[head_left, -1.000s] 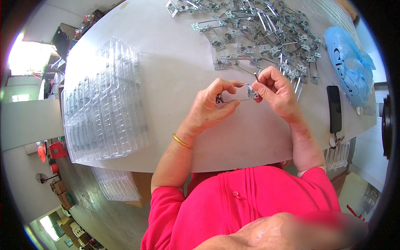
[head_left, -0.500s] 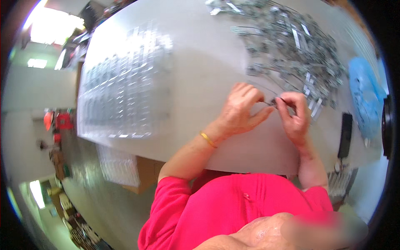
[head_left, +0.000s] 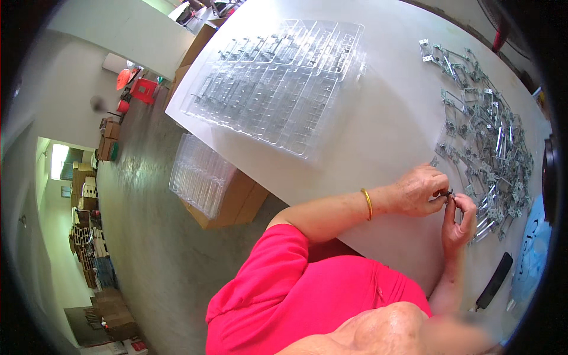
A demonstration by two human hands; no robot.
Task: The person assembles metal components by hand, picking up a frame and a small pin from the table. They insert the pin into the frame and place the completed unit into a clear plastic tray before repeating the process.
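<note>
By the near edge of the worktop point(head_left: 384, 130), left hand point(head_left: 421, 190) and right hand point(head_left: 460, 222) pinch one part point(head_left: 448, 194). Trays point(head_left: 313, 112) already hold some; a pile point(head_left: 496, 145) remains loose.

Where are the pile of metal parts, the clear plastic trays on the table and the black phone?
Pile of metal parts point(head_left: 500, 139): head view, on its middle.
Clear plastic trays point(head_left: 279, 139): head view, near their lower edge.
Black phone point(head_left: 494, 281): head view, middle of its face.

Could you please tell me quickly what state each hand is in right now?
Left hand: closed, pinching a small metal piece, mostly hidden.
Right hand: closed, thumb and fingertips on the same piece.
</note>
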